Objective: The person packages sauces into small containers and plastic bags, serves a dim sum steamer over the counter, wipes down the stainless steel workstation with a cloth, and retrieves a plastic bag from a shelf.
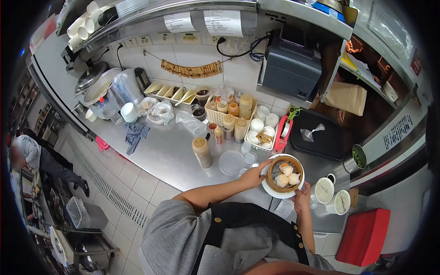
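A round bamboo steamer [297,161] sits on a white plate [275,194] in front of me. Inside it lie several pale dumplings [287,170], one topped with a bit of orange, on a dark lining. My left hand [255,177] grips the plate's left side, fingers closed at the rim. On the lower right, my right hand [302,198] is closed on the same plate. A printed paper slip [284,208] lies below the plate. Just right of my right hand stand two white lidded cups [324,190]. A squeeze bottle [201,152] stands left of my left hand.
Along the wall are a basket of sauce bottles [224,108], a red tape dispenser [280,137], green-handled scissors [294,112] and a black tray [317,136]. A printer [291,68] hangs above the counter. A red bin [364,237] stands lower right. Another person [34,153] is far left.
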Tool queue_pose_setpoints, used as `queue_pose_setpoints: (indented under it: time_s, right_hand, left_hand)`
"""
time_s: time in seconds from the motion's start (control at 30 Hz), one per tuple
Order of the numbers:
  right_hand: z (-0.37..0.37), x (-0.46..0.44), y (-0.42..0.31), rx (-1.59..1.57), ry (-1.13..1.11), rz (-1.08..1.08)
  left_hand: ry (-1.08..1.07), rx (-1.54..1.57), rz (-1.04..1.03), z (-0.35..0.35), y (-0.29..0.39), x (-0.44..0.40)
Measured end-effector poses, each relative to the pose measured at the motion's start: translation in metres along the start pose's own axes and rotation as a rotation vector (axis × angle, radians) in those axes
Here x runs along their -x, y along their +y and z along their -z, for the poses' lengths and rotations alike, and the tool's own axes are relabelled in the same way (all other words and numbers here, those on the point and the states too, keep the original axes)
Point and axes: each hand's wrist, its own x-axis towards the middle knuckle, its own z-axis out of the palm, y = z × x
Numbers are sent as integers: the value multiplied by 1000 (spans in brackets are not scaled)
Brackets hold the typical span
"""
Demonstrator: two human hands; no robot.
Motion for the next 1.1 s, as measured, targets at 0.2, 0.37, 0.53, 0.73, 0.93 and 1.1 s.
queue_pose_setpoints:
  time_s: [0.2,0.37,0.53,0.73,0.93,1.1]
  right_hand:
    - [-6,10,-10,-55,-6,7]
    - [-6,20,-22,-211,-26,14]
    - [-6,30,-43,-226,10,85]
    - [3,28,-59,-201,19,130]
    - [22,-2,-69,-213,82,141]
    - [59,-65,-88,-186,108,172]
  left_hand:
    - [94,-106,-245,12,1,0]
    - [287,-82,-310,96,38,-3]
    - [972,693,-490,251,79,-13]
    - [707,1326,-843,392,119,-9]
    - [799,1154,-896,407,114,-6]
    - [758,1115,-869,404,110,1]
